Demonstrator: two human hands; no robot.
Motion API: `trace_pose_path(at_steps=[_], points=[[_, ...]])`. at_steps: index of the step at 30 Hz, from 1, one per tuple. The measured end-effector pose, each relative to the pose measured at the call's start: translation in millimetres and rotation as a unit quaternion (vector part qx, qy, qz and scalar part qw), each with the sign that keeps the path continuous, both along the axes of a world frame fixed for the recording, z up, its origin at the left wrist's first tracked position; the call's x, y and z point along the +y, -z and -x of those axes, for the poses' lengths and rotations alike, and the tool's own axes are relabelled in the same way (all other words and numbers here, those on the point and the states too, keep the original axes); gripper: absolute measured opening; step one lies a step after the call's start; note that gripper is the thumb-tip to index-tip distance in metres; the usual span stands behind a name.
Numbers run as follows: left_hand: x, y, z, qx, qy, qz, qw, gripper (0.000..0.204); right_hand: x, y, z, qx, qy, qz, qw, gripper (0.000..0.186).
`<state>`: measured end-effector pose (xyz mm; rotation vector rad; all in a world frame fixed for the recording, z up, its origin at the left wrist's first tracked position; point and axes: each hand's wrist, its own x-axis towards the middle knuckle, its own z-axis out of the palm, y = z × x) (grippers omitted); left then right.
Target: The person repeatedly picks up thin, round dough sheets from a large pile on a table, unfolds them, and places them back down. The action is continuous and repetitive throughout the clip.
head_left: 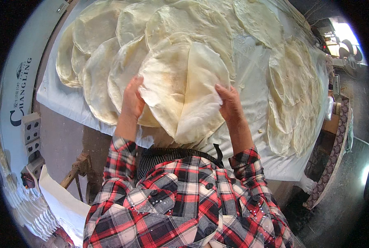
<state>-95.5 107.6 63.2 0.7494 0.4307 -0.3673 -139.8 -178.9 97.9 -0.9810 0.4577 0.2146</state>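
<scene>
Between my two hands hangs a large, thin, round flatbread [168, 82], pale cream and bent along a crease down its middle. My left hand [133, 97] grips its left edge, and my right hand [230, 101] pinches its right edge. The lower rim of the flatbread dips to a point in front of my apron. Behind and to the left, several more flatbreads [99, 82] overlap one another on the table, which has a white plastic cover [248, 99]. A further overlapping row of flatbreads [294, 99] lies at the right.
On the left stands a tall pale appliance [25, 78] with a power strip [31, 132] beside it. A wooden frame [77, 169] is near the table's left front. At the right are a patterned panel [331, 157] and a fan [349, 51].
</scene>
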Motion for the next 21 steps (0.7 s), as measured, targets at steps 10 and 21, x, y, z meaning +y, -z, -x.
trace_pose_path(at_steps=[10, 21], points=[[-24, -32, 63, 0.025, 0.08, -0.106, 0.991, 0.052, 20, 0, -1, -0.032, -0.009, -0.055, 0.998, 0.032], [-5, -20, 33, 0.02, 0.047, 0.199, 0.979, 0.037, -30, -52, 15, -0.029, 0.124, -0.273, 0.953, 0.03]])
